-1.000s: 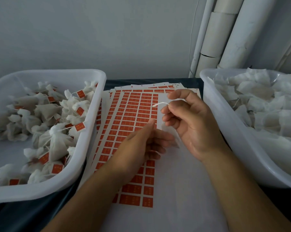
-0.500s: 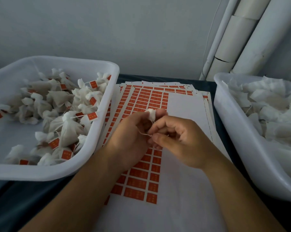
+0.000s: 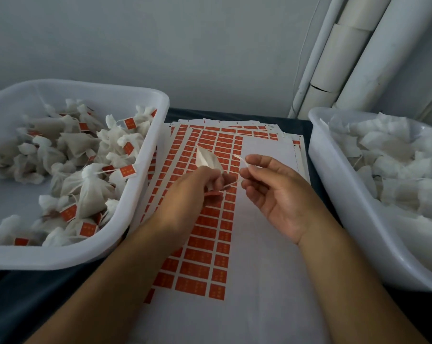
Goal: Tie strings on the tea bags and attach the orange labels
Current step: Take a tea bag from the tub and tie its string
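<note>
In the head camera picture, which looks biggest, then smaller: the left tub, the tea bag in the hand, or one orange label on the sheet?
1. left tub
2. tea bag in the left hand
3. orange label

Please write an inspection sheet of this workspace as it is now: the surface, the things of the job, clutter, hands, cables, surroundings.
Surface: dark table, mostly covered by label sheets.
Job's things: tea bag in the left hand; string in the right hand; left tub holds labelled bags; right tub holds unlabelled bags.
Clutter: nothing seen.
Hands: left hand grips the tea bag; right hand pinches the string.
Cables: one thin cable on the wall.
Surroundings: grey wall; white pipes at back right.
</note>
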